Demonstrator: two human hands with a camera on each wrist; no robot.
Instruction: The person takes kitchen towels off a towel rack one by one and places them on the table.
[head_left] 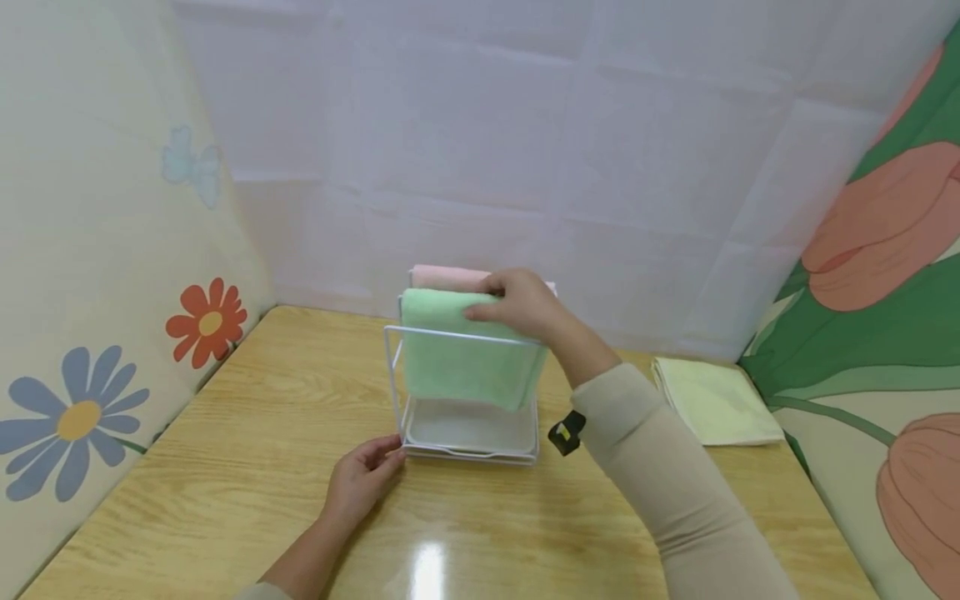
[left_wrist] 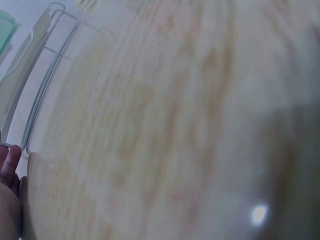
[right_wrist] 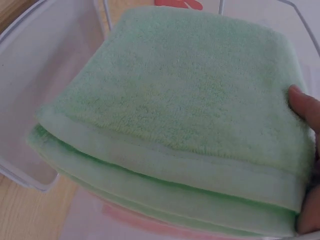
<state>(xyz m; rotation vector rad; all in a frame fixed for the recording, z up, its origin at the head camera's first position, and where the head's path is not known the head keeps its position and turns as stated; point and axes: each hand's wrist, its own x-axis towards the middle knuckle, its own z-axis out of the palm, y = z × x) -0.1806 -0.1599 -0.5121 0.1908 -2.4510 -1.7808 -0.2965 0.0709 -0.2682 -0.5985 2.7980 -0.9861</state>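
A white wire towel rack (head_left: 396, 383) with a tray base stands on the table. A folded green towel (head_left: 465, 358) hangs over its middle bar, and a pink towel (head_left: 450, 277) hangs on the bar behind. My right hand (head_left: 525, 307) holds the green towel by its top edge, thumb on the front face; the right wrist view shows the thumb (right_wrist: 306, 107) against the terry cloth. At the rack's front left bottom corner, my left hand (head_left: 362, 479) grips the frame between thumb and fingers. Only part of that hand (left_wrist: 9, 200) appears in the left wrist view.
A folded pale yellow towel (head_left: 716, 402) lies at the table's right side. The wooden table (head_left: 300, 383) meets a white sheet (head_left: 450, 150) at the back. Flower-printed panels stand left and right. A black device (head_left: 567, 433) is on my right wrist.
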